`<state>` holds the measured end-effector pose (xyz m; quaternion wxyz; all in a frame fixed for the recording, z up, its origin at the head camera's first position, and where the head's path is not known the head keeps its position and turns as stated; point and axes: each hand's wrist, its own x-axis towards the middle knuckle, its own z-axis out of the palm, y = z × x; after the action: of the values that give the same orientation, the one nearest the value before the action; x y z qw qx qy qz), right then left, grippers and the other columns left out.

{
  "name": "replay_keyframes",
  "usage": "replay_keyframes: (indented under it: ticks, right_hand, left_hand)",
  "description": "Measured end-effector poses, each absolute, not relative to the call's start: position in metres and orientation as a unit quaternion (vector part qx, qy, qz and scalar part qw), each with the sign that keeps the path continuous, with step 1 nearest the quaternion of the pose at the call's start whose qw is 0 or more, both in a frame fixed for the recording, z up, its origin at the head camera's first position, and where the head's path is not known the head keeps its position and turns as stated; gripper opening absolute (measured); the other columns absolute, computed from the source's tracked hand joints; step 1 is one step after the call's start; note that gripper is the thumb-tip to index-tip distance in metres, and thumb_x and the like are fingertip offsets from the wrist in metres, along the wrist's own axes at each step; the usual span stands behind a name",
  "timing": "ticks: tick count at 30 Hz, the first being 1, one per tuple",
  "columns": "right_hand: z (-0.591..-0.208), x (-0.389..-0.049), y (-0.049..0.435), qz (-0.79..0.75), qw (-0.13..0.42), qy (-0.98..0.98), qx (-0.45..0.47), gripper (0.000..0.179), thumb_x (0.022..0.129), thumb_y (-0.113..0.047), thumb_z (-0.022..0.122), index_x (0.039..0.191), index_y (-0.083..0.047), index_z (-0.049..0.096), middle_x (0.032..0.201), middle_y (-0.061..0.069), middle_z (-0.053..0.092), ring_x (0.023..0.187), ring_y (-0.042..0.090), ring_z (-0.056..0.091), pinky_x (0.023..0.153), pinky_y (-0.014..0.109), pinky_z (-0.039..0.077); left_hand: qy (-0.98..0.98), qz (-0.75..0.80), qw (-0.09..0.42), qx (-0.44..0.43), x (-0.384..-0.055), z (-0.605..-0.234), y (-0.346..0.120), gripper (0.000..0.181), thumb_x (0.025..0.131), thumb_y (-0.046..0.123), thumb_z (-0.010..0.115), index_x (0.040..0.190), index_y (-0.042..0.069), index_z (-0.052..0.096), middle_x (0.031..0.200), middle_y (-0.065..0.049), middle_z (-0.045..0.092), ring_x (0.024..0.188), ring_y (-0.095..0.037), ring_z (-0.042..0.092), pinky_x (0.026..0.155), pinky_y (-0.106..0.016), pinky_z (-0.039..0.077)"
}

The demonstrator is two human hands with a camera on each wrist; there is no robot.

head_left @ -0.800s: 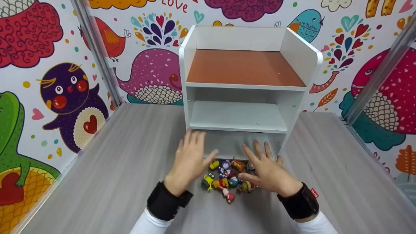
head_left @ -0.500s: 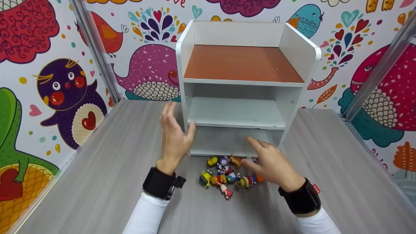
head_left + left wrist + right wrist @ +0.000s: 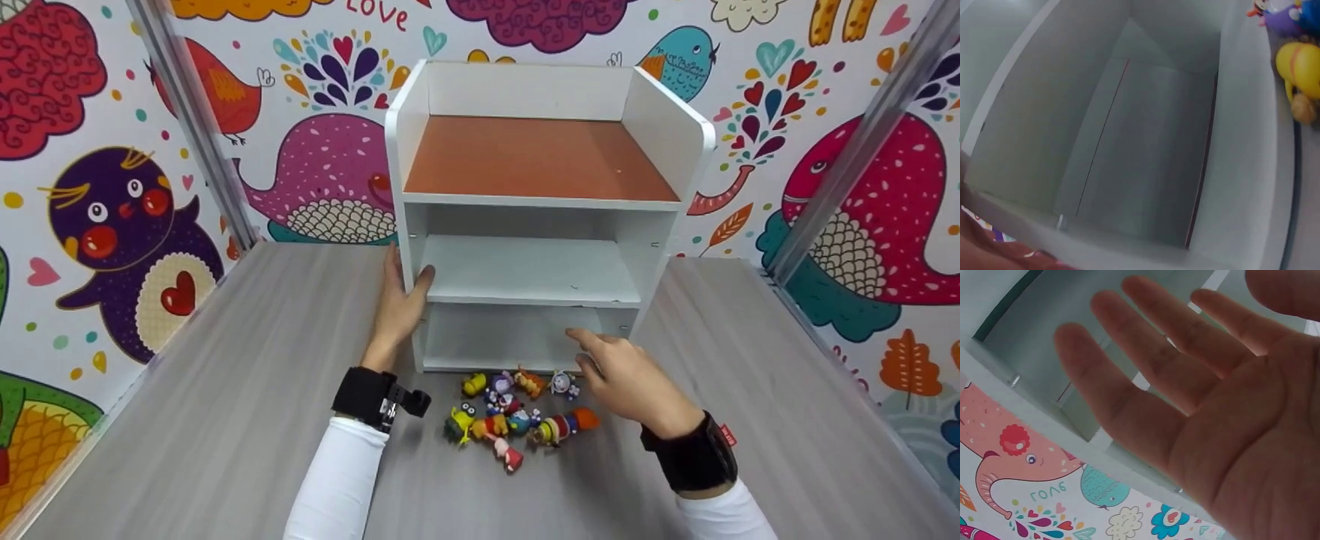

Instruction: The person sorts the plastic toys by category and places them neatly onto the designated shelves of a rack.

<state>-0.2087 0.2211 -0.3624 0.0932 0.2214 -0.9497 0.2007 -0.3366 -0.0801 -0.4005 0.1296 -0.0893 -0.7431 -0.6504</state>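
A white shelf unit with a brown top board stands upright in the head view. My left hand is at its left side panel, fingers along the outside and thumb across the front edge, gripping it. In the left wrist view only part of that hand shows, at the lower left beside the panel. My right hand hovers before the bottom compartment, holding nothing; its fingers are spread and relaxed in the right wrist view. Several small toy figures lie in a cluster on the floor before the unit, left of this hand.
The grey wood-patterned floor runs around the unit. Walls printed with cartoon animals stand behind and at both sides, with metal corner posts. A yellow toy figure lies close to the unit's bottom front edge.
My left hand has moved left and forward from above the toys to the unit's left side panel and taken hold. The right hand has stayed near the bottom compartment, its fingers lowering slightly.
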Motion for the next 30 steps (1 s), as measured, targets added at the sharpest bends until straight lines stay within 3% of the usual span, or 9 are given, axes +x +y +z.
replay_keyframes:
  ticks: [3,7,9,11,14,17,24,30]
  right_hand:
    - [-0.362,-0.216,0.224,0.209,0.060,-0.952,0.214,0.037,0.100,-0.006,0.052,0.137,-0.002,0.058,0.065,-0.005,0.044,0.051,0.005,0.038,0.049,0.022,0.038]
    - [-0.368,-0.228,0.227,0.219,0.025,-0.953,0.208,0.037,0.102,-0.007,0.048,0.137,0.000,0.057,0.062,-0.007,0.038,0.050,0.005,0.036,0.048,0.021,0.037]
    - [-0.373,-0.235,0.229,0.217,0.014,-0.954,0.207,0.037,0.102,-0.007,0.048,0.136,0.002,0.058,0.062,-0.005,0.042,0.051,0.006,0.039,0.051,0.023,0.039]
    - [-0.379,-0.241,0.231,0.212,0.007,-0.954,0.210,0.036,0.100,-0.007,0.050,0.134,0.003,0.058,0.068,0.001,0.056,0.056,0.010,0.051,0.057,0.028,0.048]
    - [-0.387,-0.247,0.236,0.208,-0.002,-0.954,0.217,0.037,0.098,-0.006,0.055,0.133,0.003,0.059,0.097,0.018,0.074,0.080,0.026,0.071,0.076,0.042,0.060]
    - [-0.394,-0.250,0.241,0.207,-0.009,-0.952,0.226,0.037,0.095,-0.003,0.060,0.132,0.004,0.061,0.124,0.026,0.068,0.107,0.040,0.070,0.091,0.053,0.057]
    - [-0.408,-0.251,0.239,0.195,-0.029,-0.951,0.240,0.038,0.090,0.005,0.062,0.128,0.004,0.064,0.125,0.023,0.069,0.113,0.038,0.067,0.098,0.053,0.054]
    - [-0.411,-0.250,0.233,0.180,-0.033,-0.951,0.250,0.036,0.084,0.005,0.069,0.119,0.003,0.068,0.114,0.020,0.071,0.103,0.035,0.068,0.091,0.050,0.056]
  left_hand:
    - [-0.735,-0.656,0.135,-0.107,-0.338,-0.398,-0.079,0.074,0.104,0.022,0.048,0.163,0.016,0.003,0.169,-0.015,0.012,0.156,-0.035,0.013,0.125,-0.059,0.012]
    - [-0.730,-0.662,0.135,-0.104,-0.339,-0.395,-0.077,0.067,0.105,0.017,0.043,0.162,0.010,0.010,0.167,-0.018,0.018,0.155,-0.035,0.017,0.126,-0.055,0.014]
    - [-0.728,-0.665,0.136,-0.097,-0.338,-0.394,-0.077,0.064,0.105,0.016,0.043,0.161,0.007,0.014,0.166,-0.020,0.021,0.154,-0.036,0.020,0.126,-0.053,0.015]
    - [-0.728,-0.666,0.133,-0.091,-0.338,-0.393,-0.077,0.062,0.105,0.015,0.042,0.160,0.005,0.017,0.165,-0.020,0.023,0.154,-0.035,0.020,0.127,-0.052,0.015]
    - [-0.726,-0.670,0.127,-0.089,-0.338,-0.391,-0.074,0.060,0.105,0.016,0.042,0.160,0.004,0.020,0.165,-0.019,0.025,0.155,-0.034,0.021,0.127,-0.050,0.015]
    - [-0.721,-0.674,0.126,-0.098,-0.340,-0.390,-0.068,0.060,0.105,0.016,0.041,0.160,0.004,0.020,0.164,-0.019,0.026,0.155,-0.033,0.022,0.127,-0.049,0.016]
    - [-0.712,-0.681,0.132,-0.106,-0.339,-0.397,-0.067,0.059,0.103,0.011,0.043,0.157,-0.001,0.024,0.162,-0.023,0.028,0.153,-0.037,0.024,0.126,-0.051,0.018]
    - [-0.708,-0.688,0.128,-0.093,-0.336,-0.404,-0.072,0.059,0.103,0.011,0.044,0.157,-0.003,0.024,0.161,-0.025,0.029,0.152,-0.038,0.024,0.126,-0.051,0.018]
